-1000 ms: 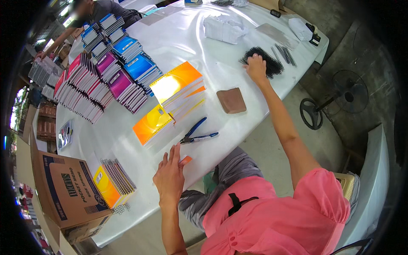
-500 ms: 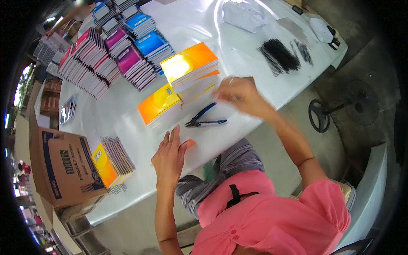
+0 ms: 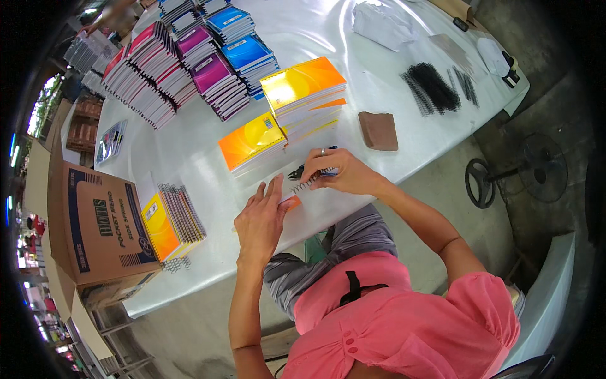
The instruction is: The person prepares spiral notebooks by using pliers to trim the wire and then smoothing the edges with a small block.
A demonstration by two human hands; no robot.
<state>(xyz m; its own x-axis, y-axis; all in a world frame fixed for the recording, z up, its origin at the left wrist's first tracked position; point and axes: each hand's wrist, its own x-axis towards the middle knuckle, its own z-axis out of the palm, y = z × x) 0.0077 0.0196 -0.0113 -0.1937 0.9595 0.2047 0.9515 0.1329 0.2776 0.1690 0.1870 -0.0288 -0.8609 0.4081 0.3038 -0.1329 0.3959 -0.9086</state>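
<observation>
My left hand [image 3: 260, 218] rests near the front table edge, holding a small notebook [image 3: 291, 203]. Its fingers lie over the notebook and hide most of it; a bit of orange cover shows beside the thumb. Between the fingertips of my right hand [image 3: 341, 174] is a thin wire coil [image 3: 303, 184], its free end at the notebook's edge. Blue-handled cutting pliers [image 3: 295, 172] lie just beyond, partly hidden by my right hand. Finished-looking orange and yellow notebooks stand in a lower stack [image 3: 254, 142] and a taller stack [image 3: 304, 82] farther back.
To the right are a brown block [image 3: 379, 131] and a pile of black coils [image 3: 432, 88]. Purple [image 3: 211, 72], blue [image 3: 247, 52] and red notebooks [image 3: 151, 50] fill the back left. An open carton [image 3: 107, 221] stands left, beside coil-bound yellow notebooks [image 3: 163, 227].
My right hand has moved down and left from beside the brown block, bringing the coil to the notebook. The brown block is now uncovered. My left hand stays on the notebook.
</observation>
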